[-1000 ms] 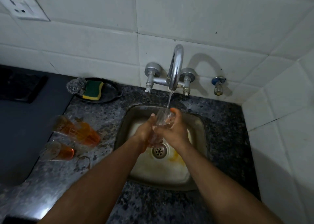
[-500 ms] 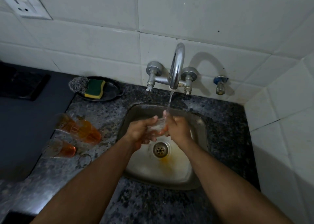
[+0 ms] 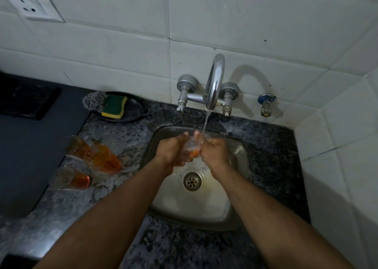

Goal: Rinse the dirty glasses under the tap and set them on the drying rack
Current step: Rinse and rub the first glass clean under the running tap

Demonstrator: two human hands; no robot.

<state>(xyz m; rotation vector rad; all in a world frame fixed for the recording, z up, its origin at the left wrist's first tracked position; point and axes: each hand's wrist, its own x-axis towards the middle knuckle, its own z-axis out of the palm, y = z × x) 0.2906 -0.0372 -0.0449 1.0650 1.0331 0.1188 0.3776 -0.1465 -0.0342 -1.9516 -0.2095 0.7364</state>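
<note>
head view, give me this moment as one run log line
step: rinsing | left hand + right hand: both on glass under tap stream, over sink | counter: orange glasses lying left, waiting

A green-and-yellow sponge (image 3: 114, 106) lies on a dark oval tray (image 3: 136, 111) against the tiled wall — a grey steel scourer (image 3: 93, 101) sits touching its left edge. A white wall socket (image 3: 32, 3) is mounted at upper left (its lower half in shadow). A small blue-handled valve (image 3: 266, 105) projects from the wall tiles (image 3: 266, 19).
</note>
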